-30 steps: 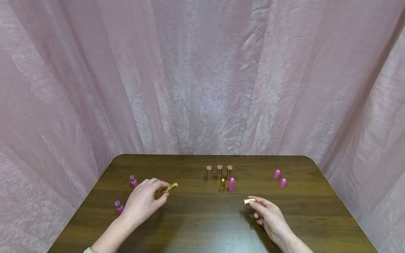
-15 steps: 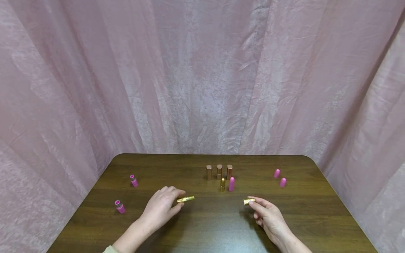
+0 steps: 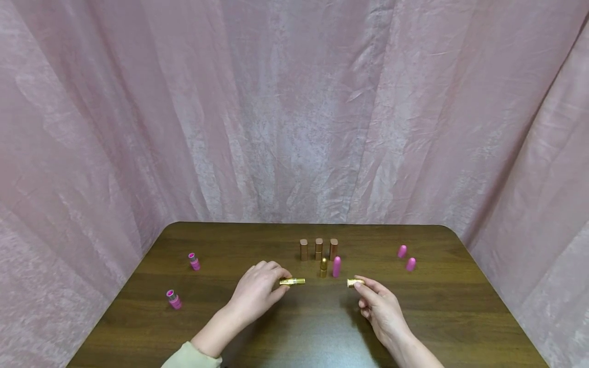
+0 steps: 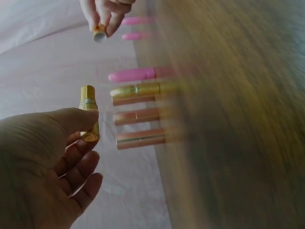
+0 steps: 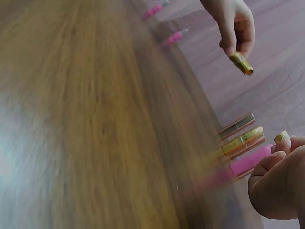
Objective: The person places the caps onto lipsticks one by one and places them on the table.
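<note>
In the head view my left hand [image 3: 257,292] pinches a gold lipstick base [image 3: 293,281] between thumb and fingers, its bare end pointing right. Across from it, my right hand [image 3: 384,312] pinches a gold lipstick cap [image 3: 352,282]. A gap separates base and cap, both held above the table. The left wrist view shows the base [image 4: 89,114] tilted close to upright there, and the cap's hollow end [image 4: 99,36] facing my left hand. Most of the cap [image 5: 282,137] is hidden by fingers in the right wrist view.
Behind the hands stand three rose-gold lipsticks [image 3: 318,249], a closed gold lipstick [image 3: 323,268] and a closed pink one [image 3: 337,267]. Two pink lipstick bases [image 3: 194,262] stand uncapped at the left of the wooden table [image 3: 303,337]. Two pink caps [image 3: 411,264] stand at the right.
My left hand has carried the gold lipstick base rightward, turning it level in the head view. My right hand has shifted slightly left and away from me with the cap. The gap between them has narrowed.
</note>
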{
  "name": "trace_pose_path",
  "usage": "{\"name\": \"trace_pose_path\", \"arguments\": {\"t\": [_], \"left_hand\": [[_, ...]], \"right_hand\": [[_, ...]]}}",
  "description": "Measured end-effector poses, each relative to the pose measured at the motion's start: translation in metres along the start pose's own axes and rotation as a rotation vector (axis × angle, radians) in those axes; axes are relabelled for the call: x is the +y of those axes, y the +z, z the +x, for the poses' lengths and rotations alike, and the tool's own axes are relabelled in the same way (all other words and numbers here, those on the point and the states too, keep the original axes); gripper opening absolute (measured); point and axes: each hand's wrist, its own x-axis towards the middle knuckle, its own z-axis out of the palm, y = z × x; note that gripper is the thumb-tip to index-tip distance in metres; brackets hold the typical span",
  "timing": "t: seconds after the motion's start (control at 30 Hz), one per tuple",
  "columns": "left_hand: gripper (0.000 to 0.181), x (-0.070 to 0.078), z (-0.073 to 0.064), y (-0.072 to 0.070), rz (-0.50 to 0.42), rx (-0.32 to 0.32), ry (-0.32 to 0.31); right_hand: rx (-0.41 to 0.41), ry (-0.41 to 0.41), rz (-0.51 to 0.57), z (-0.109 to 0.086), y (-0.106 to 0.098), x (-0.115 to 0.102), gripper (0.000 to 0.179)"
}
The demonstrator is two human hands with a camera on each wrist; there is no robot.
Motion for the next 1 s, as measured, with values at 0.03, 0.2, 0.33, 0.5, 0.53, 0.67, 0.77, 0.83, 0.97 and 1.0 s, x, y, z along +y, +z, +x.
{"name": "trace_pose_path", "arguments": {"t": [0.03,0.2,0.33,0.5,0.53,0.67,0.77,0.83,0.97,1.0], "left_hand": [[0.019,0.001,0.002,0.001,0.000,0.005,0.007],[0.017,0.007,0.011,0.005,0.003,0.008,0.023],[0.015,0.011,0.017,0.008,0.001,-0.009,0.029],[0.016,0.017,0.022,0.010,-0.006,-0.034,0.031],[0.016,0.018,0.023,0.011,-0.007,-0.037,0.031],[0.016,0.023,0.026,0.013,-0.008,-0.043,0.037],[0.016,0.025,0.028,0.015,-0.003,-0.044,0.041],[0.016,0.027,0.029,0.015,-0.003,-0.048,0.042],[0.016,0.030,0.031,0.017,-0.005,-0.053,0.045],[0.016,0.031,0.031,0.017,-0.006,-0.055,0.046]], "right_hand": [[0.003,0.000,0.008,0.000,0.002,0.000,0.033],[0.009,0.002,0.036,0.001,0.008,0.001,0.031],[0.003,0.008,0.062,0.002,0.013,0.003,0.025],[-0.009,0.020,0.070,0.002,0.020,0.005,0.025],[-0.010,0.020,0.070,0.002,0.021,0.006,0.026],[-0.017,0.018,0.074,0.001,0.026,0.008,0.027],[-0.021,0.020,0.078,0.001,0.029,0.010,0.025],[-0.025,0.023,0.078,0.001,0.031,0.011,0.027],[-0.036,0.026,0.076,0.000,0.034,0.012,0.032],[-0.038,0.027,0.079,-0.001,0.035,0.012,0.033]]}}
